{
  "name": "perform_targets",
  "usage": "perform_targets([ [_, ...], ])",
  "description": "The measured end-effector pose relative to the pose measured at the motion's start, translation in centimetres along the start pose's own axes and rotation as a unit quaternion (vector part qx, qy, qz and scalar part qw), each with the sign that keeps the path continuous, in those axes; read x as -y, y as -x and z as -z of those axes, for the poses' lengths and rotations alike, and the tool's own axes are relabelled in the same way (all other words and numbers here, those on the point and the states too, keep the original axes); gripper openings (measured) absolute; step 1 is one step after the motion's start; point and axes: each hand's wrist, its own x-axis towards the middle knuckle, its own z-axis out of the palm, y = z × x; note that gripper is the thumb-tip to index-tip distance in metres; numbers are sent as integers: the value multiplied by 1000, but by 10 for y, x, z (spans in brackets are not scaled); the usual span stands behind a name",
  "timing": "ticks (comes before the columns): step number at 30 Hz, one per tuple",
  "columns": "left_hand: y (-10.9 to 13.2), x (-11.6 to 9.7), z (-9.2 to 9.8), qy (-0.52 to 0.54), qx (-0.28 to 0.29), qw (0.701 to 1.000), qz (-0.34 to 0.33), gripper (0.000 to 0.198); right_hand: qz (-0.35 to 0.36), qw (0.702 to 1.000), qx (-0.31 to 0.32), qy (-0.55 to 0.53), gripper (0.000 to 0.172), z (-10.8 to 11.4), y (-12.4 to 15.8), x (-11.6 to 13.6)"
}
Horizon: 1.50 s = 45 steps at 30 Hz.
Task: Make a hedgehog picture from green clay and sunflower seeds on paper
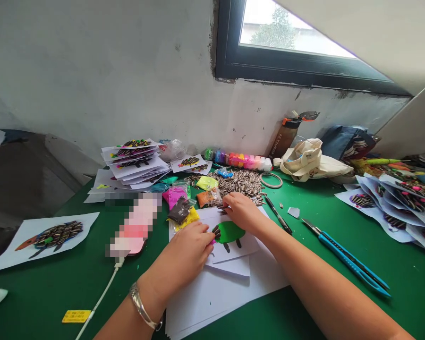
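Your left hand [189,250] is pressing curled fingertips beside the green clay shape [230,231] on the white card [248,248], lying on the table [322,264]; whether its grip is holding something, I cannot tell; your right hand [241,211] is pinching a sunflower seed [222,206] just beside the seed pile [242,182].

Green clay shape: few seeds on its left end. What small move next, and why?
Probably pick one seed from the seed pile with the right hand, now at its edge, and press it beside the placed seeds: most of the green clay shape is bare, and the left hand rests at that end.
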Motion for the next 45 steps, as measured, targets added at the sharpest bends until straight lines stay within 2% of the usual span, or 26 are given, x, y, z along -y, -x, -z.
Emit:
perform_targets([
  [4, 2, -2, 4, 0, -15, 1000, -7, 24, -13, 999, -13, -48, 18, 16, 18, 5],
  [5, 2, -2, 5, -3, -15, 1000, -12, 24, -19, 994, -19, -105, 18, 21, 26, 8],
  [7, 1, -3, 4, -9, -12, 1000, -21, 25, -39, 972, -22, -231, 16, 25, 42, 15],
  [9, 0, -3, 2, -14, -12, 999, -26, 24, -59, 942, 7, -330, 16, 25, 57, 23],
  [12, -1, -2, -2, -23, -13, 999, -35, 23, -64, 922, 27, -381, 24, 15, 68, 34],
  [16, -3, 0, -6, -38, -13, 999, -36, 23, -60, 942, 11, -330, 24, 5, 67, 42],
  [22, -3, -1, -6, -43, -11, 998, -37, 25, -68, 965, -17, -254, 20, 3, 64, 46],
  [28, -3, 0, -9, -30, -14, 998, -47, 24, -28, 987, -53, -149, 15, -7, 67, 44],
  [36, -6, -1, -12, -40, -8, 998, -51, 25, -3, 993, -67, -92, 20, -18, 68, 40],
  [42, -6, 1, -14, -38, -11, 998, -51, 24, 28, 991, -98, -86, 21, -28, 69, 38],
  [45, -7, 3, -16, -52, -7, 997, -51, 26, 23, 992, -89, -91, 20, -28, 68, 38],
])
